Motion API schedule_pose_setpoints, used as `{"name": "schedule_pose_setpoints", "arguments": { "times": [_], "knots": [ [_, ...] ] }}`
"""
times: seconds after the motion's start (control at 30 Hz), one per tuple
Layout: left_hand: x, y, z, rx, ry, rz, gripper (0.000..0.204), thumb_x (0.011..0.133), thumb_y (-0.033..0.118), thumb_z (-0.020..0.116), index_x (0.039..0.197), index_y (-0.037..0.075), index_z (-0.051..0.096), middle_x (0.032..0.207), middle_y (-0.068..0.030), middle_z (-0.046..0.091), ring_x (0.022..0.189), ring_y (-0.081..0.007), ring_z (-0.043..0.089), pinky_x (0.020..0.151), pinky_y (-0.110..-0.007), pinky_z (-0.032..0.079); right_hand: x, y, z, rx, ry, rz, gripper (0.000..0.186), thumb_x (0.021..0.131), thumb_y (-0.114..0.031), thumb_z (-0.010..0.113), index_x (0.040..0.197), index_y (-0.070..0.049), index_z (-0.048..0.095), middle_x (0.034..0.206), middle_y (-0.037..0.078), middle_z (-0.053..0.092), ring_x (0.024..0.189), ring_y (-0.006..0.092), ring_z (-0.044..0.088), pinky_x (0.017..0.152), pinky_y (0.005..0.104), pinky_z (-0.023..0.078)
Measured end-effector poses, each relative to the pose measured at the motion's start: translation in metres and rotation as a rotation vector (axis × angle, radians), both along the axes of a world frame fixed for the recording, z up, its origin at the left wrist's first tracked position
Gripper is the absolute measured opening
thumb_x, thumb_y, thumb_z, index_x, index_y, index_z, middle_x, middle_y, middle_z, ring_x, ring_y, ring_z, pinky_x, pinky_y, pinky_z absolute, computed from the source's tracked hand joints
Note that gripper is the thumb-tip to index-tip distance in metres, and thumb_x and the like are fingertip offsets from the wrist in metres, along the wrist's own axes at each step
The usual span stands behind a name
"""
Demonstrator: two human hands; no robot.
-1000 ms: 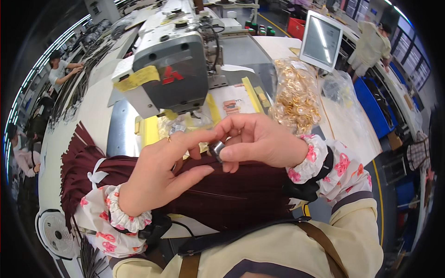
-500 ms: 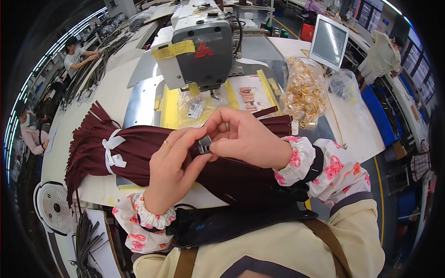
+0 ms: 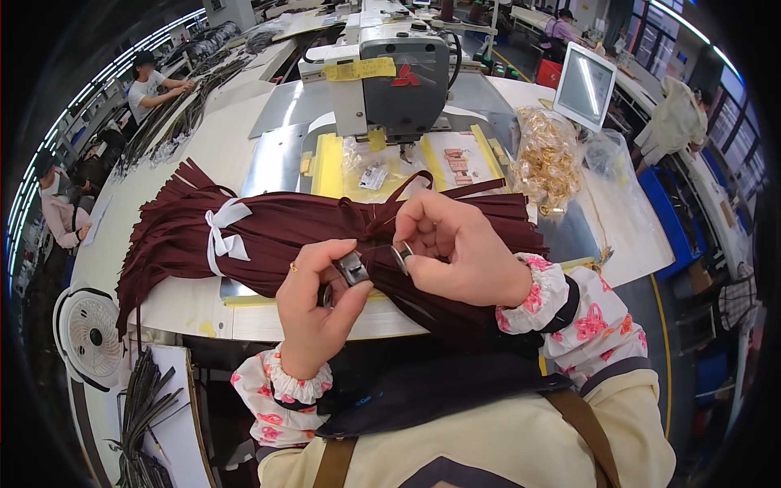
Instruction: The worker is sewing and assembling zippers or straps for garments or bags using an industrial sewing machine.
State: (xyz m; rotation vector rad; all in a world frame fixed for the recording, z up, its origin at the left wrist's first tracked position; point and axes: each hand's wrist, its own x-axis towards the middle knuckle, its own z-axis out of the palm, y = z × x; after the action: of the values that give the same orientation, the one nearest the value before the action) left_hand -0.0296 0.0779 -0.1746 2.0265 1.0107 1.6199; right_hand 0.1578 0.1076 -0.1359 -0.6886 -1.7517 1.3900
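Observation:
Between thumb and fingers of my left hand point(image 3: 321, 297) is a dark metal bobbin case point(image 3: 353, 268). A small silver bobbin point(image 3: 403, 257) is pinched by my right hand point(image 3: 460, 252), a short gap away from the case. Both hands are over a long bundle of dark maroon straps point(image 3: 285, 232), tied near its left end with a white ribbon point(image 3: 221, 236). Beyond the straps stands a grey and white sewing machine point(image 3: 403, 85), its needle area above a work plate with yellow-edged strips.
A bag of gold metal hardware point(image 3: 547, 163) lies right of the machine, near a tilted screen point(image 3: 584, 85). At the left edge are a white fan point(image 3: 91, 335) and a bunch of dark strips point(image 3: 142, 419). A blue crate point(image 3: 671, 220) is at the right. Other people work farther off.
My hands have moved apart. The bobbin now shows in my right hand, separate from the bobbin case in my left. The view has shifted, so the machine appears farther right.

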Motion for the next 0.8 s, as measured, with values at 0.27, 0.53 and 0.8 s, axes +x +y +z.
{"name": "schedule_pose_setpoints", "arguments": {
  "times": [0.27,0.53,0.8],
  "knots": [
    [-0.023,0.009,-0.005,-0.541,-0.685,-0.706,0.025,0.073,0.005,0.048,0.098,0.003,0.043,0.076,-0.009,0.053,0.051,-0.0049,0.037,0.043,-0.016,0.028,0.012,-0.012,-0.009,0.368,-0.263,-0.529,0.026,0.079,-0.002,0.052,0.105,0.001,0.05,0.073,0.0,0.05,0.063,0.006,0.049,0.057,0.0205,0.042],
    [-0.009,0.019,-0.023,-0.834,-0.326,-0.831,0.025,0.075,0.007,0.053,0.098,0.0,0.049,0.078,-0.0042,0.052,0.064,-0.0063,0.045,0.058,-0.019,0.037,0.033,-0.022,-0.012,-0.416,0.867,-0.222,0.028,0.092,-0.017,0.038,0.112,0.003,0.045,0.087,0.006,0.052,0.074,0.0172,0.055,0.072,0.0317,0.046],
    [-0.03,0.021,-0.063,-0.553,-1.015,-0.405,0.022,0.09,0.029,0.044,0.092,0.007,0.044,0.061,0.0009,0.035,0.041,-0.0031,0.025,0.039,-0.017,0.022,0.132,-0.037,-0.014,-0.412,0.993,-0.404,0.026,0.091,-0.017,0.036,0.104,0.0,0.05,0.078,0.003,0.045,0.056,0.0078,0.033,0.05,0.021,0.03]
  ]
}}
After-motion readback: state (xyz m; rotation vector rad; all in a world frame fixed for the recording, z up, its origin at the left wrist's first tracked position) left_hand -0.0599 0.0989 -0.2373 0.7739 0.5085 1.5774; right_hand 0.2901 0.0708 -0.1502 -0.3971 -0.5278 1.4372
